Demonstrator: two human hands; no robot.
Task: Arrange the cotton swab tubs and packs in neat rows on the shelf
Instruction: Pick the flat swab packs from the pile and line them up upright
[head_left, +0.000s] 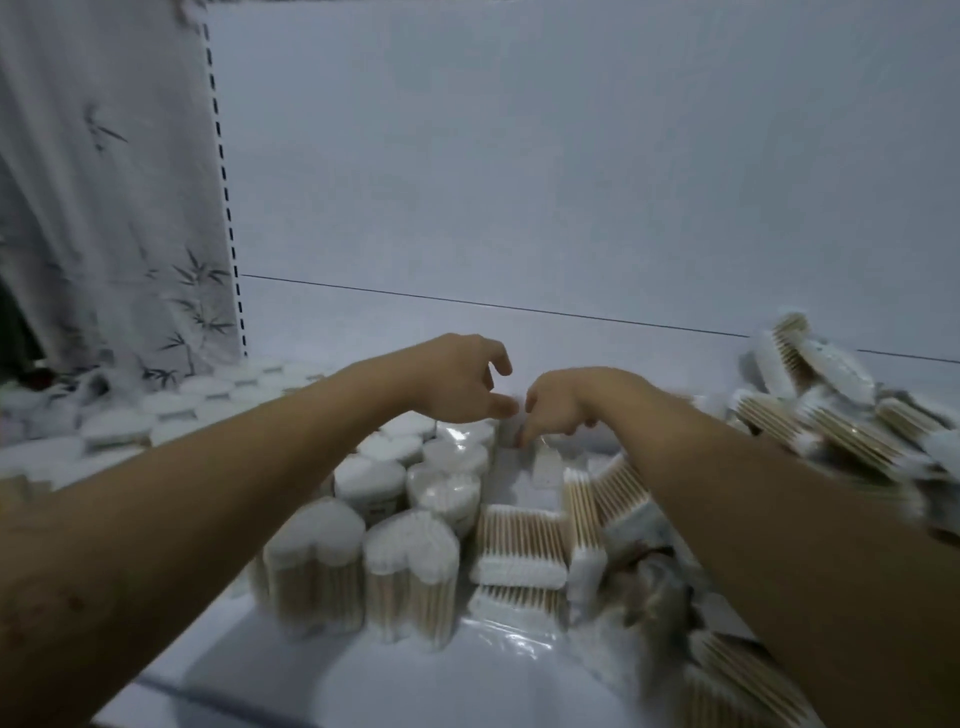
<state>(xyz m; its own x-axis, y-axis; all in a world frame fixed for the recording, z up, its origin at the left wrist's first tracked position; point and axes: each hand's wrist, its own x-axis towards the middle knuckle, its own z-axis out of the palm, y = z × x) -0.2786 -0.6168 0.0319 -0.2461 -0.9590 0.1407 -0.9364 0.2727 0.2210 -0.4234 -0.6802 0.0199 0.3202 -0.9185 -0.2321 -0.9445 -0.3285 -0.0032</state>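
On the white shelf (395, 691), heart-shaped tubs (410, 566) of cotton swabs stood upright in close rows at the centre. Flat packs (519, 540) lay just right of them, and a loose pile of packs (831, 421) was heaped at the far right. The left hand (460, 382) hovered above the rear tubs, its grip released, fingers loosely curled around nothing. The right hand (563, 402) pointed its fingers down behind the flat packs. Blur hid whether its grip held anything, perhaps a small pack.
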